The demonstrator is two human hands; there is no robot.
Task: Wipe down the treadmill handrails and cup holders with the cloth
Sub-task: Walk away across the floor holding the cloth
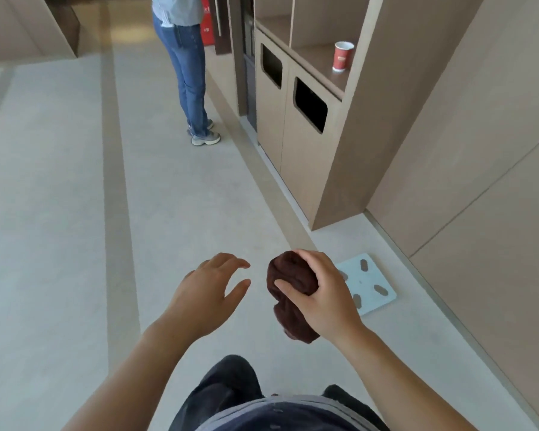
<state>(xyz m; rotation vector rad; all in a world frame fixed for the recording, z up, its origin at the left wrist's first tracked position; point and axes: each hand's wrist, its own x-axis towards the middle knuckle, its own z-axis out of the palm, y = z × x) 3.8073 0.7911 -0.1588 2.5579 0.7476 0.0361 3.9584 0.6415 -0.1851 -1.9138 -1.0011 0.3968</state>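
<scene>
1. R hand (322, 293) is wrapped around a bunched dark brown cloth (293, 290); thumb lies across the front of it, fingers curl over the top, and a tail of cloth hangs below the palm
2. L hand (210, 293) holds nothing: fingers spread and lightly curled, palm down, just beside the cloth w/ a gap between, not touching
3. Both hands are held out in front of the body, above the floor (184, 197), which is pale grey w/ tan strips running away from the camera
4. Cloth is in the air, in the R hand only, resting on no surface
5. On the floor behind the R hand lies a pale blue bathroom scale (374, 284) w/ oval grey pads, partly hidden by the hand, near the wall (479, 181) of tan panels on the right
6. Further back on the right stands a tan cabinet (299, 157) w/ two dark rounded slots in its front
7. A red-and-white paper cup (343, 56) stands upright on the open shelf above the cabinet slots
8. A 2nd person (189, 66) in blue jeans and grey sneakers stands on the floor far ahead, well apart from the hands
9. No treadmill, handrail or cup holder is in view
10. Bottom edge shows the wearer's dark trousers and grey-blue shirt hem
</scene>
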